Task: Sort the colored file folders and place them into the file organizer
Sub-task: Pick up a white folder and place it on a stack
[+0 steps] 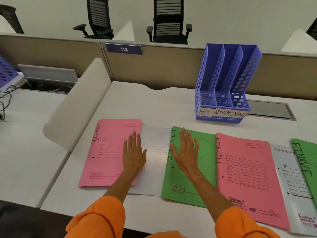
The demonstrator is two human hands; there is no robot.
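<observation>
Several folders lie in a row on the white desk. From the left: a pink ADMIN folder [104,152], a white folder [155,152], a green FINANCE folder [204,162], a second pink ADMIN folder [247,177], another white folder [289,177] and a green FINANCE folder [307,160] at the right edge. My left hand [133,152] lies flat with straight fingers on the first pink folder's right edge. My right hand [186,152] lies flat on the green folder's left part. The blue file organizer [226,83] stands upright behind, its three slots labelled HR, ADMIN and FINANCE, all empty.
A curved white divider panel [77,107] rises at the desk's left side. A low partition with a plate reading 113 [123,48] runs behind the desk. A metal cable hatch [271,109] sits right of the organizer. Black office chairs [169,21] stand beyond.
</observation>
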